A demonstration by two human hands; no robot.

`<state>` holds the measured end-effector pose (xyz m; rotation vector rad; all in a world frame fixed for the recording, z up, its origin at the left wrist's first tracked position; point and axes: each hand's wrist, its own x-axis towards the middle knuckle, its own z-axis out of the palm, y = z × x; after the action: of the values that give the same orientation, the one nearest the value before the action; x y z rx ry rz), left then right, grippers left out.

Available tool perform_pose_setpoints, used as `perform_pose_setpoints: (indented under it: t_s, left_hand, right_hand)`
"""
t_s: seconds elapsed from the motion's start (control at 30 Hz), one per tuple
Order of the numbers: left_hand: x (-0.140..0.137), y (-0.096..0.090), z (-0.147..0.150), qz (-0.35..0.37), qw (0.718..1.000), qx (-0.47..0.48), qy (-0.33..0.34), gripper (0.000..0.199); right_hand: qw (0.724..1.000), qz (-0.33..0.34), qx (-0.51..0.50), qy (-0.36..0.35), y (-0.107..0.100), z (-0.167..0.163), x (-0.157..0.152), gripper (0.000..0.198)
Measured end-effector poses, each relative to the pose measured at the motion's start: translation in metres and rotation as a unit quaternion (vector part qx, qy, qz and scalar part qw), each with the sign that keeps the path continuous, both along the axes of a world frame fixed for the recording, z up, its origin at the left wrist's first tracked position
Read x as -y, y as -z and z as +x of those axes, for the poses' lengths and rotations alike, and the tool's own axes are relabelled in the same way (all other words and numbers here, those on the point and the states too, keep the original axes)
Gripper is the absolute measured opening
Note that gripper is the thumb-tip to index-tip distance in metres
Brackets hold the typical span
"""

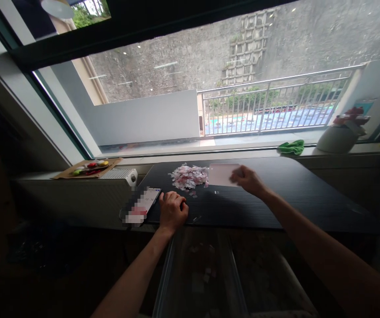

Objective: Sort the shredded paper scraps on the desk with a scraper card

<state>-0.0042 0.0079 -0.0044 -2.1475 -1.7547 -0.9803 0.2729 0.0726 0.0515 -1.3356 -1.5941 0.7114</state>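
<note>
- A person's two bare arms reach forward over a dark table (276, 198) set against a wide window; the view looks down from the head
- Right hand (246, 180) grips a white card (222, 174) by its right edge, fingers curled round it; the card stands on the table, just right of a pile of scraps and touching its edge
- Scraps (189, 176): a loose heap of small pink and white paper bits, near the table's far middle; a few stray bits lie on the table between the heap and the left hand
- Left hand (172, 211) rests on the near edge of the table, closed into a loose fist, holding nothing that can be seen
- A phone (146, 201) lies flat just left of the left hand, screen lit
- Below the table edge, between the arms, a clear bin (176, 282) holds a few more paper bits
- On the sill: a cardboard tray (88, 168) with coloured items at far left; a green cloth (291, 147) and a white pot (337, 138) at right
- Outside, a railing (276, 101) and a grey wall
</note>
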Motion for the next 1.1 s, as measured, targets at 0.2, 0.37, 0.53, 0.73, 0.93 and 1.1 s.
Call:
perform_pose_setpoints:
  t_s: [0.2,0.37,0.53,0.73,0.93,1.1]
  left_hand:
    - [0.001,0.0,0.0,0.002,1.0,-0.006,-0.001,0.015]
    - [0.0,0.001,-0.001,0.006,1.0,-0.006,0.007,0.015]
    - [0.0,0.001,-0.001,0.015,1.0,-0.004,0.009,0.015]
    - [0.001,-0.001,-0.001,0.009,1.0,-0.009,0.01,0.016]
    - [0.001,-0.002,0.0,0.009,1.0,-0.012,0.006,0.016]
    - [0.001,-0.002,-0.001,0.006,1.0,-0.008,0.005,0.015]
  right_hand:
    - [0.999,-0.04,-0.012,-0.026,0.014,0.0,-0.006,0.006]
    - [0.994,-0.082,-0.062,-0.04,0.01,0.045,0.023,0.015]
    - [0.993,-0.105,-0.053,0.019,0.005,0.06,0.035,0.014]
    - [0.989,-0.123,-0.075,0.014,0.009,0.07,0.044,0.017]
    - [0.984,-0.138,-0.037,0.103,0.011,0.059,0.068,0.01]
    - [0.985,-0.134,-0.104,0.032,0.026,0.035,0.07,0.015]
